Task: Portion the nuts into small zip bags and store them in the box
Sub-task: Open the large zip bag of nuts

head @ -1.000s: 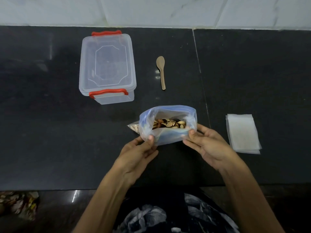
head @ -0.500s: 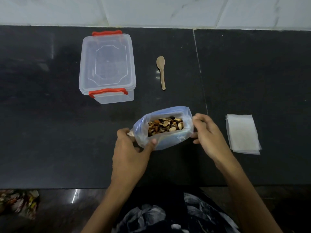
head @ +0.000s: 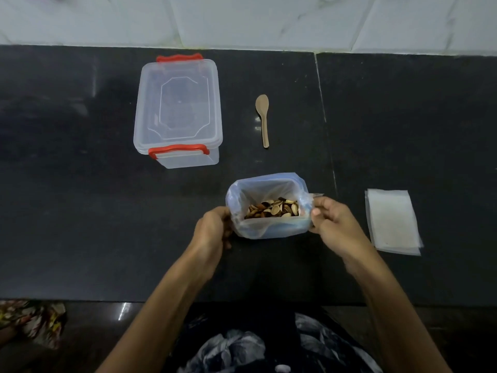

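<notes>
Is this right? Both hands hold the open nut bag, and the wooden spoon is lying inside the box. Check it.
Not quite. In the head view the wooden spoon lies on the counter, right of the closed box. The left hand and right hand do hold the open nut bag.

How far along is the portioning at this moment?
Early. Done: the big bag of nuts stands open on the counter. In hand: the left hand and right hand grip its sides. Left: the wooden spoon lies untouched, the small zip bags sit stacked flat, and the box has its lid on.
</notes>
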`<state>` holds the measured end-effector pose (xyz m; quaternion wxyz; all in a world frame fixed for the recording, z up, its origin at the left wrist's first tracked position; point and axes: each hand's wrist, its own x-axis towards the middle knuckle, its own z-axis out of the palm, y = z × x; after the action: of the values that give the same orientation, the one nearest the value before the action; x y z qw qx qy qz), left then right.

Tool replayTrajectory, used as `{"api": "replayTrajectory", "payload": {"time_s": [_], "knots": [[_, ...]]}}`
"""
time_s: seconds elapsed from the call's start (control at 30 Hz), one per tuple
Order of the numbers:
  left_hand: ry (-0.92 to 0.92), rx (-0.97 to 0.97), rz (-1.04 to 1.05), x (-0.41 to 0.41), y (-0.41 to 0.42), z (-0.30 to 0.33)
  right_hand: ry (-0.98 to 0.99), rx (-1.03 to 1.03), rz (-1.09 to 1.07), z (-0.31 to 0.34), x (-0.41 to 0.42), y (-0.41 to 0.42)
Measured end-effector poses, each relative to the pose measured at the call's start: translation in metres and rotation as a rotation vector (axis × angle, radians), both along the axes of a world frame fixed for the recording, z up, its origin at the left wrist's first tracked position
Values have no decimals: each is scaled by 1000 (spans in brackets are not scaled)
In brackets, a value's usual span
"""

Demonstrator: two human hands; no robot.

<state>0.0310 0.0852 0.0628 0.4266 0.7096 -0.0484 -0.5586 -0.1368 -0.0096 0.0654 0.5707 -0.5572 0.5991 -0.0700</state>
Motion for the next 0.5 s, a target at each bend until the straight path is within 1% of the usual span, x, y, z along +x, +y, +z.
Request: {"api": "replayTrajectory", "payload": {"time_s": [0.07,0.13,0.17,0.2,0.23,0.27,0.3,0.37,0.4,0.47,0.5], "knots": [[-67,-34,-39,-2,-3,6,72,-52,43,0,2,1],[-145,-32,-149,-1,-6,15,151,-147,74,2,2,4],[-260,-18,-243,1,-6,16,208,-243,84,4,0,4],[-427,-14,-328,3,-5,14,263,-366,97,5,-1,3],[-592,-32,-375,6,-3,13,299,-486,124,6,-1,2],[-707,-81,-394,8,-2,14,301,-575,168,6,0,0],[-763,-146,-406,11,-2,13,273,-623,223,5,2,-3],[-781,-272,-449,15,-5,8,217,-655,320,0,7,-9],[-803,-305,-469,17,-8,4,217,-665,348,-2,8,-13],[-855,-307,-494,20,-14,-1,246,-664,378,-4,11,-20],[-847,-288,-509,21,-17,-1,258,-643,386,-5,12,-23]]}}
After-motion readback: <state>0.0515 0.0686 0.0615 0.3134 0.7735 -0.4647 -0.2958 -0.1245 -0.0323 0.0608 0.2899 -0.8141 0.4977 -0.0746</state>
